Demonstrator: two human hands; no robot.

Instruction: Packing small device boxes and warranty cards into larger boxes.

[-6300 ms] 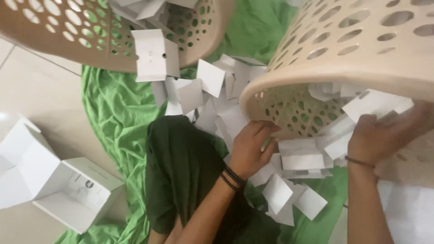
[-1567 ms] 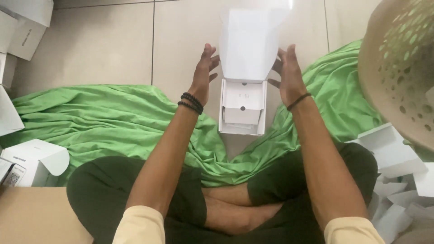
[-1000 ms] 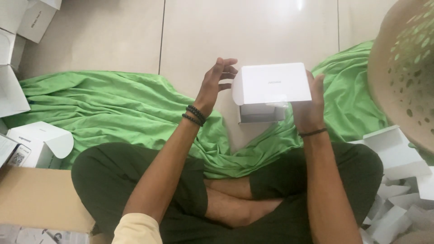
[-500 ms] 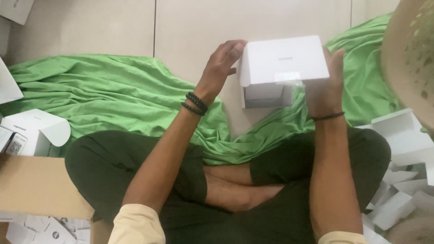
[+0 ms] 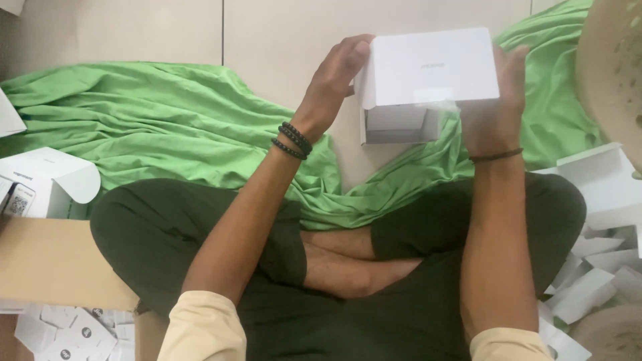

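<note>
Nearest, at the lower left, a brown cardboard carton (image 5: 60, 267) has small white packets (image 5: 73, 331) lying just beside it. Further out, above the crossed legs, both hands hold a white box (image 5: 428, 73) over the green cloth (image 5: 154, 120) and tiled floor. Its long axis runs left to right, lid flap facing up, open body hanging below. The left hand (image 5: 334, 73) grips its left end, the right hand (image 5: 498, 100) clasps the right end. A perforated tan basket (image 5: 612, 67) stands at far right, contents hidden.

White box (image 5: 435, 67), green cloth (image 5: 167, 127)
</note>
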